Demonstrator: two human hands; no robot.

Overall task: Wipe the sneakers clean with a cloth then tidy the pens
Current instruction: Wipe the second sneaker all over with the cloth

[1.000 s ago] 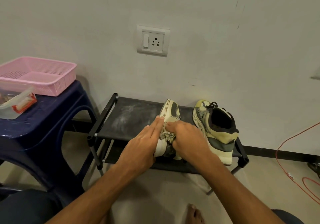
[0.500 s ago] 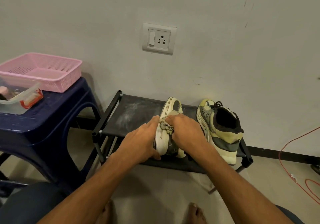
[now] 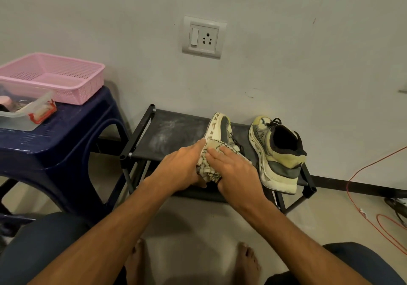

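On the low black shoe rack (image 3: 171, 130) by the wall, the tipped sneaker (image 3: 220, 128) lies on its side, long axis running near to far and sole facing left, where the left hand (image 3: 180, 170) seems to clasp its near heel while the right hand (image 3: 235, 172), fingers flattened, presses the cloth (image 3: 209, 168) onto the upper.

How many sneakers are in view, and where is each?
2. The tipped sneaker lies on its side on the black rack, gripped by the left hand, under the cloth. The upright sneaker stands right of it on the same rack. No others show.
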